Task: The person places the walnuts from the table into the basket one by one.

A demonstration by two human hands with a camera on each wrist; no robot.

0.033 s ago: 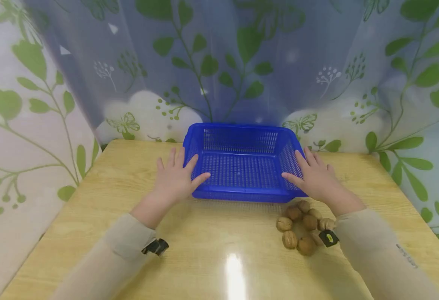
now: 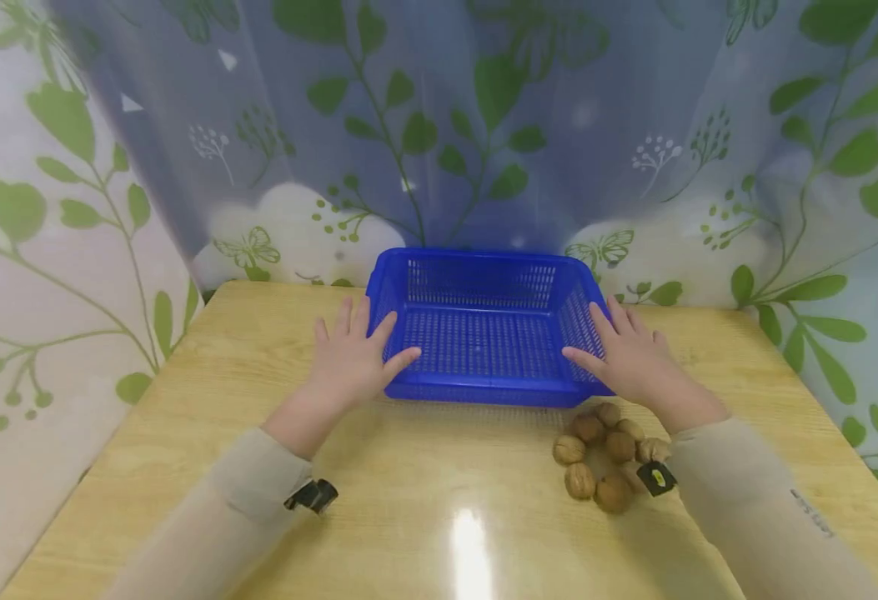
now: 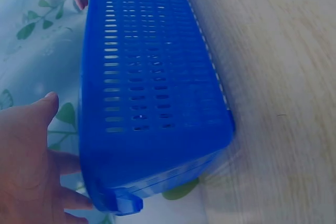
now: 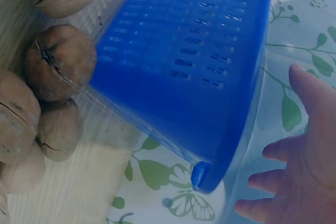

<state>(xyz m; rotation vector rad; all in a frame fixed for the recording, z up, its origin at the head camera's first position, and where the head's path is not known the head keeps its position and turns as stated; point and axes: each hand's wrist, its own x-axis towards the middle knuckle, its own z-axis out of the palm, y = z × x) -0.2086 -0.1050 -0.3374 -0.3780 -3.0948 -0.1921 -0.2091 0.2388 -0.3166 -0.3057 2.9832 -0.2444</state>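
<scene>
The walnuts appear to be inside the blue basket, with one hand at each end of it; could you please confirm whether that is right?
Not quite: the walnuts lie on the table, outside the blue basket, as the head view shows. The left hand and right hand are at its ends.

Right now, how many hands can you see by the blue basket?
2: the left hand at the left end of the blue basket, the right hand at its right end. Neither looks hidden.

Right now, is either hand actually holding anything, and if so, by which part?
Nothing is held. The left hand and the right hand are spread at opposite ends of the blue basket, neither gripping it.
</scene>
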